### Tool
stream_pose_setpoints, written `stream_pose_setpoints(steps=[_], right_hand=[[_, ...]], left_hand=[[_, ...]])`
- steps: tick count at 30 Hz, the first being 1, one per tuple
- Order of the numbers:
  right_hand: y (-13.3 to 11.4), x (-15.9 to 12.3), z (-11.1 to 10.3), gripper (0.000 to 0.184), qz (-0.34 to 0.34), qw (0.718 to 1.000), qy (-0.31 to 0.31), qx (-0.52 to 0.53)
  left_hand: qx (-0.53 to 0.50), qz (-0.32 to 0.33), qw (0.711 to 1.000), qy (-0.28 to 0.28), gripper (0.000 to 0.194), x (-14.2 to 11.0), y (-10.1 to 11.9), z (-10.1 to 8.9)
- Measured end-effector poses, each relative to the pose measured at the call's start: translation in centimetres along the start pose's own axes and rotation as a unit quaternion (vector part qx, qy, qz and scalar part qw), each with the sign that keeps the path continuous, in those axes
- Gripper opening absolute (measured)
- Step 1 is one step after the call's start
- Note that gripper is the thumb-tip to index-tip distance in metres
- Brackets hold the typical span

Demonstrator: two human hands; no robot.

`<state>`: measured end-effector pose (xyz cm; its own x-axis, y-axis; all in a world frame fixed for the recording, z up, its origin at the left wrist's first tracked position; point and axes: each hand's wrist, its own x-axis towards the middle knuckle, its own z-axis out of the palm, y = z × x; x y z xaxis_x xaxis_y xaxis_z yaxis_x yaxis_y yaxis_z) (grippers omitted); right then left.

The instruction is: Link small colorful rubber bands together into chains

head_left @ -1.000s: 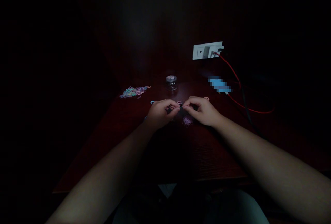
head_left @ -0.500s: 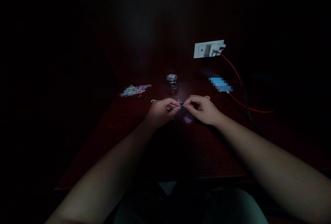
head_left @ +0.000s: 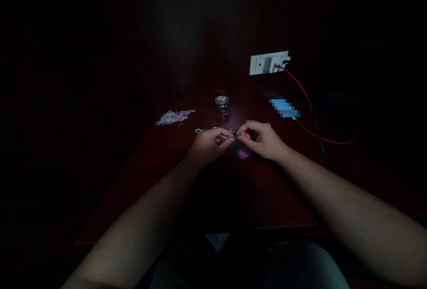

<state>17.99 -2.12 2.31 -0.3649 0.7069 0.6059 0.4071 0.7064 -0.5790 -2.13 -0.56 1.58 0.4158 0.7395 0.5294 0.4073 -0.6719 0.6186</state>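
Observation:
The scene is very dark. My left hand (head_left: 209, 144) and my right hand (head_left: 260, 139) meet fingertip to fingertip above a dark red wooden table (head_left: 213, 191), both pinched on one tiny thing between them that I cannot make out. A small pale purple heap of little bands (head_left: 243, 154) lies on the table just under my right hand. A few single small rings lie close by, among them a blue ring (head_left: 198, 131) and a pink ring (head_left: 232, 130).
A pile of several small coloured rings (head_left: 173, 117) lies at the back left. A small clear jar (head_left: 221, 104) stands behind my hands. A white wall socket (head_left: 268, 63) holds a plug with a red cable (head_left: 302, 91); a blurred blue object (head_left: 283, 107) lies at the back right.
Both hands have stayed together in the same spot; the fingertips have closed in slightly on the tiny thing. The view has shifted a little.

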Motion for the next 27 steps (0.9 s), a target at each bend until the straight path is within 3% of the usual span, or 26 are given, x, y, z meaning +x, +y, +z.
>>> stream_pose_setpoints(steps=[27], right_hand=[[-0.15, 0.08, -0.02, 0.013, 0.006, 1.000, -0.022, -0.010]], left_hand=[[-0.001, 0.017, 1.000, -0.004, 0.014, -0.01, 0.03, 0.03]])
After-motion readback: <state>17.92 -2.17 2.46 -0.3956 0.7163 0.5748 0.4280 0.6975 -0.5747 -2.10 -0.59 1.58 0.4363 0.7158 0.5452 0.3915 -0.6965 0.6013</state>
